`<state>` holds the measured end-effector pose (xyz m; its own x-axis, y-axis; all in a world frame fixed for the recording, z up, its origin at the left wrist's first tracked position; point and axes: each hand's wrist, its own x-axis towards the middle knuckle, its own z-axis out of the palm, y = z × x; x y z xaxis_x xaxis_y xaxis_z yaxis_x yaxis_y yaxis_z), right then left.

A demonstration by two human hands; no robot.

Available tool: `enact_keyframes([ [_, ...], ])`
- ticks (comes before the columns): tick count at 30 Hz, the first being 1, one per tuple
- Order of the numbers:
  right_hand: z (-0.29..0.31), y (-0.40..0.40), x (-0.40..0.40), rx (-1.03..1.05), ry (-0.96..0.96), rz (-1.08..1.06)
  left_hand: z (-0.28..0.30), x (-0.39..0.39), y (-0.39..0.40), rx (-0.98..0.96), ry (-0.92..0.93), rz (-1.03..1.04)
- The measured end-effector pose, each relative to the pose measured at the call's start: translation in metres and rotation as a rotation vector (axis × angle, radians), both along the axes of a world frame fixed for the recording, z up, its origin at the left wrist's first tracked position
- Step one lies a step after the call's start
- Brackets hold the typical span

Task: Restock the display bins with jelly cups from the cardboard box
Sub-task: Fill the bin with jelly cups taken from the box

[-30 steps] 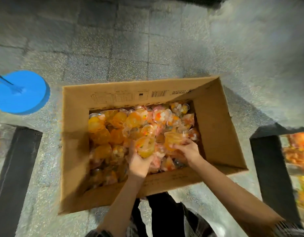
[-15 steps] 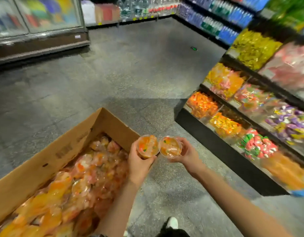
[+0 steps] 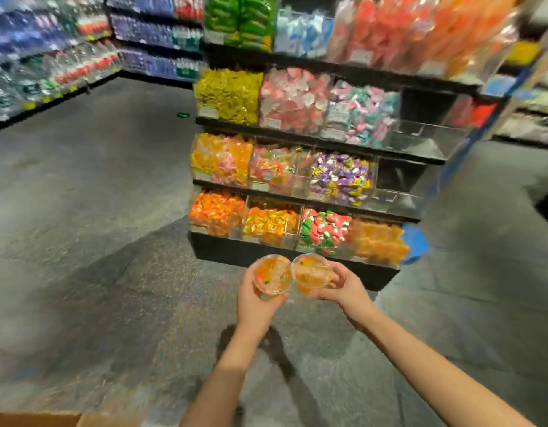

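Both hands (image 3: 256, 298) outstretched, gripping jelly cups (image 3: 273, 278)

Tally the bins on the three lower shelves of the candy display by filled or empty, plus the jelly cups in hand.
Filled bins: 10, e.g. the yellow-candy bin
Empty bins: 2, the upper empty bin and the lower empty bin
Jelly cups held: 2, left cup in the left hand, right cup in the right hand
Total: 14

The left hand (image 3: 254, 298) and right hand (image 3: 343, 286) each hold a jelly cup, left cup (image 3: 273, 278) touching right cup (image 3: 311, 274), before the display bins (image 3: 297, 223). The cardboard box (image 3: 35, 420) lies on the floor (image 3: 97, 241) at lower left, behind the hands.
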<state>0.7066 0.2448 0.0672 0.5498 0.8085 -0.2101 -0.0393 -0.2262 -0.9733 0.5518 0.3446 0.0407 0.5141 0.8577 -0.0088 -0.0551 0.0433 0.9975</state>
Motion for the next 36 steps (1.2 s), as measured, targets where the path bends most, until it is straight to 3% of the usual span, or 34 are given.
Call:
enact_keyframes([
  [7, -0.014, -0.044, 0.145, 0.015, 0.297, -0.214, -0.011, 0.172, -0.02, -0.069, -0.012, -0.175],
  [15, -0.061, -0.048, 0.28, 0.054, 0.659, -0.416, -0.067, 0.319, -0.002, -0.151, 0.138, -0.227],
  [23, -0.176, 0.016, 0.444, -0.138, 0.685, -0.54, -0.181, 0.473, 0.052, -0.214, 0.304, -0.187],
  [28, -0.25, 0.067, 0.542, -0.222, 0.695, -0.599, -0.243, 0.564, 0.085, -0.267, 0.315, -0.17],
  [36, -0.373, 0.134, 0.645, -0.061, 0.929, -0.782, -0.351, 0.645, 0.114, -0.275, 0.396, -0.123],
])
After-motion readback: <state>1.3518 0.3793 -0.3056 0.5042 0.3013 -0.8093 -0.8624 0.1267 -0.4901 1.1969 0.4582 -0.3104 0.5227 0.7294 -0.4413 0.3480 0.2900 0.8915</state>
